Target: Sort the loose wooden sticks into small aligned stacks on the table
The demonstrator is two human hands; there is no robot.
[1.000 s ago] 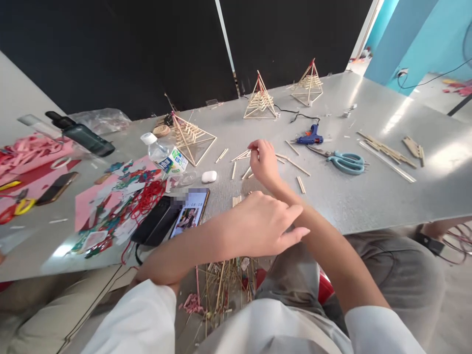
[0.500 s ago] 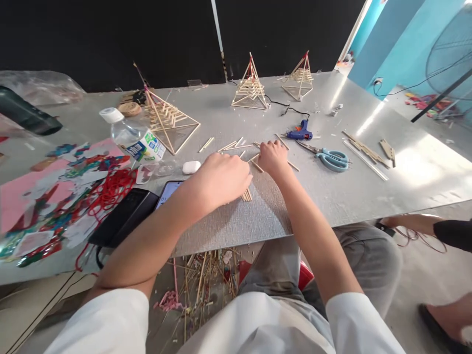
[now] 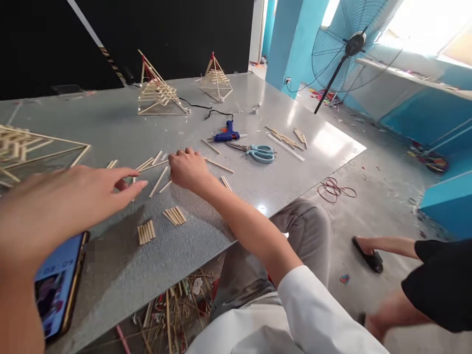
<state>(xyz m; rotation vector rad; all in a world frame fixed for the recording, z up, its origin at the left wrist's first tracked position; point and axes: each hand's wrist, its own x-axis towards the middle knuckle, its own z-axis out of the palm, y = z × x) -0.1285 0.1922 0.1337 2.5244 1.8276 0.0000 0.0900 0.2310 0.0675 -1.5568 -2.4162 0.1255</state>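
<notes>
One grey desk (image 3: 265,182), the largest thing on my feed; on it, I judge, loose sticks (image 3: 158,182) are being picked over and grouped. The next move seems to call for a fingertip pinch on one thin stick, neighbours left undisturbed.

Count, big to small:

One fan (image 3: 355,45) on a dark pole, beyond the desk.

Stick pyramids, three: one (image 3: 18,142) cut by the left edge, one (image 3: 157,91) towards the back, one (image 3: 217,81) further right.

Left hand (image 3: 79,194): raised over the near side, thumb and forefinger apart, nothing seen in it. Right hand (image 3: 188,168): down among the loose sticks, fingers curled; whether they grip one, I cannot tell.

One phone (image 3: 61,287), partly hidden by the left forearm (image 3: 18,295).

One pair of scissors (image 3: 251,150), just beside one blue glue gun (image 3: 226,132).

Loose sticks by the right hand: several, overlapping, partly covered, no sure count.

Neat rows near the front edge, two: left row (image 3: 146,232) about five sticks, right row (image 3: 174,216) about five
</notes>
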